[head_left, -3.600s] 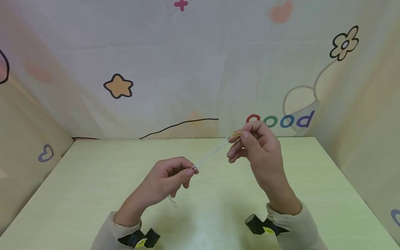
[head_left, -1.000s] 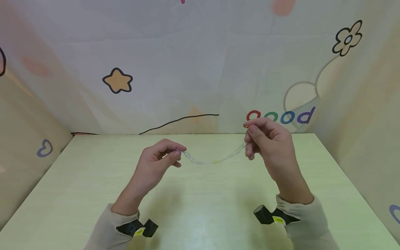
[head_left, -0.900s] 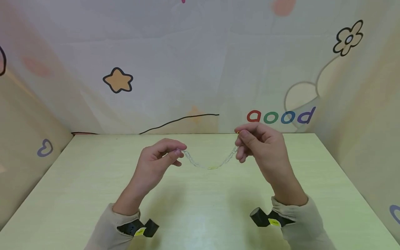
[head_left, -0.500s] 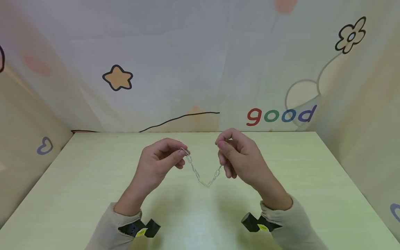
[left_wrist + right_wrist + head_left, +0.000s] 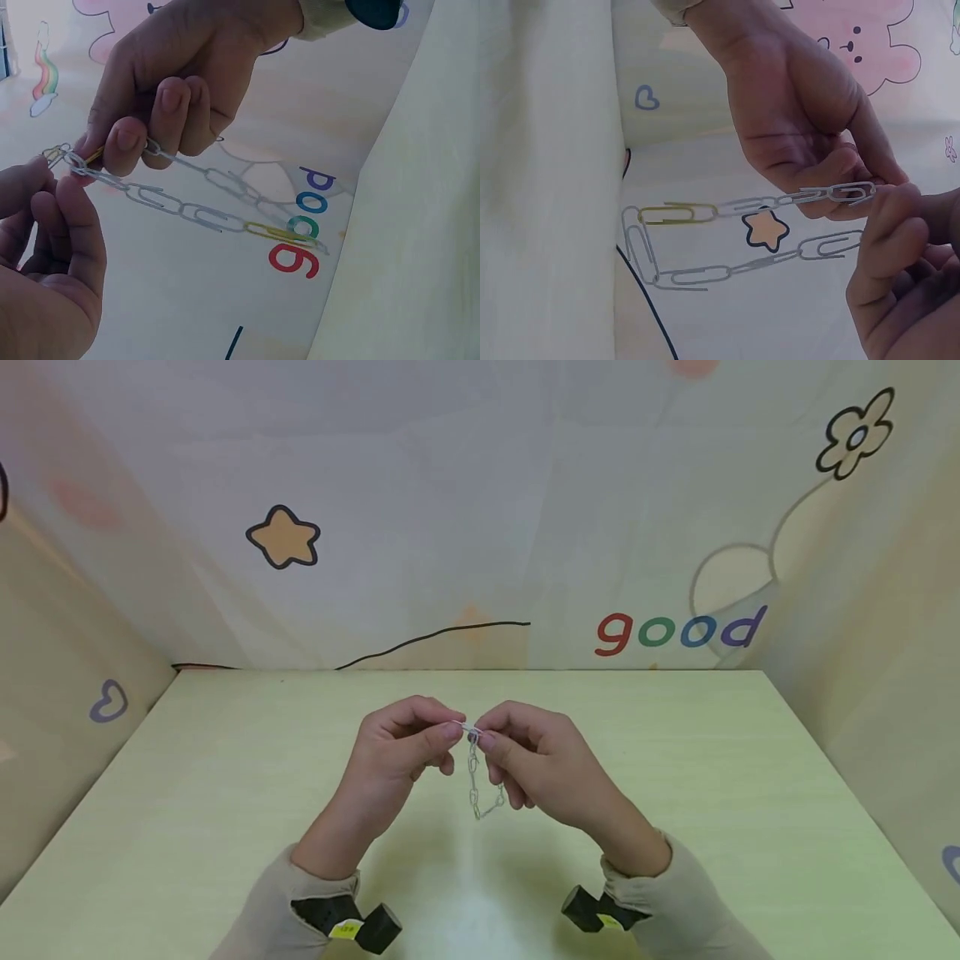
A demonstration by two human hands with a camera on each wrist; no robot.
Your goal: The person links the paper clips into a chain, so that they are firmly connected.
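Note:
A chain of linked paperclips (image 5: 473,774), mostly silver, hangs in a loop between the two hands above the table. One yellow paperclip (image 5: 676,214) sits partway along it. My left hand (image 5: 401,750) pinches the silver end clip between thumb and index finger. Opposite, my right hand (image 5: 546,762) pinches the other end, where a bit of a yellow paperclip (image 5: 94,155) shows at the fingertips. Both sets of fingertips are almost together, and the two chain ends overlap there in the left wrist view. Fingers partly hide the clips being held.
A pale wooden table (image 5: 225,793) lies under the hands. Printed cloth (image 5: 420,527) stands behind it and along both sides, with a star and the word "good". Each sleeved wrist wears a black camera (image 5: 378,929) on a strap.
My right hand has come left and down to meet my left hand, which has shifted slightly right. The stretched chain has slackened into a narrow hanging loop. Both ends stay pinched.

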